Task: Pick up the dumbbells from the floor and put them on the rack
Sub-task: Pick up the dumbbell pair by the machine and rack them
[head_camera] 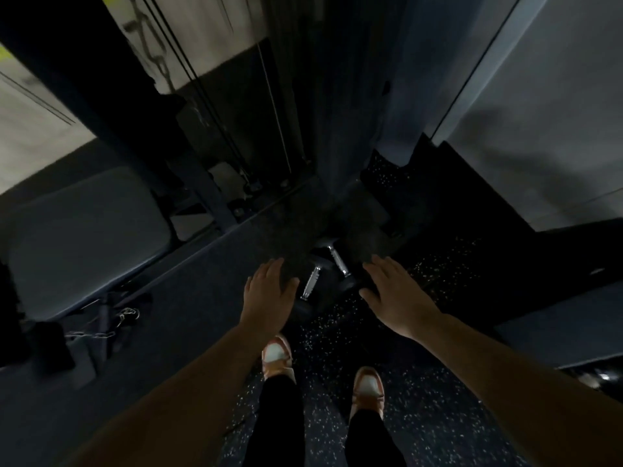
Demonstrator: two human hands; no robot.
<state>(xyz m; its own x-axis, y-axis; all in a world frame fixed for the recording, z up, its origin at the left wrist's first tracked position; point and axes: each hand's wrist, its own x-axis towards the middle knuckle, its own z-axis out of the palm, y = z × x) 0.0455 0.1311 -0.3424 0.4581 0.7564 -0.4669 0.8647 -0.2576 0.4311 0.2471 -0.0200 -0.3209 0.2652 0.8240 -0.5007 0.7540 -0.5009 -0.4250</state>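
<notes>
Dumbbells lie side by side on the dim floor at frame centre, between the spread, empty left hand and right hand — poor light could cause a mis-grip, or pinched fingers between the chrome handles.

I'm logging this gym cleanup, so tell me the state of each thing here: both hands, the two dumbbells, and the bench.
Left hand: open, fingers spread, holding nothing.
Right hand: open, fingers spread, holding nothing.
Left dumbbell: lying on the floor, not gripped.
Right dumbbell: lying on the floor, not gripped.
Bench: pad bare, nothing on it.
</notes>
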